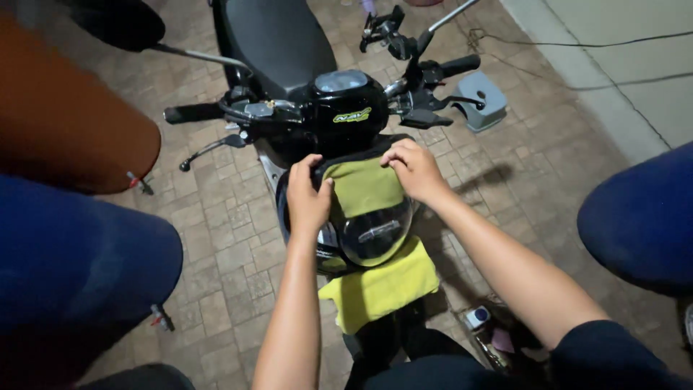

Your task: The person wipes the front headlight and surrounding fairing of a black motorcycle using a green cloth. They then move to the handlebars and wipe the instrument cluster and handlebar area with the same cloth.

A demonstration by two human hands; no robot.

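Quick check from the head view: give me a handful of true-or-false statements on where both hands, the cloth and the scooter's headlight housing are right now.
1. Both hands rest on the headlight housing. True: the left hand grips its left edge, the right hand its upper right.
2. The cloth is red. False: it is yellow-green.
3. The cloth lies draped behind and under the housing. True.
4. The right hand holds the handlebar grip. False: it is on the housing, apart from the grip.
5. The scooter stands on grass. False: it stands on brick paving.
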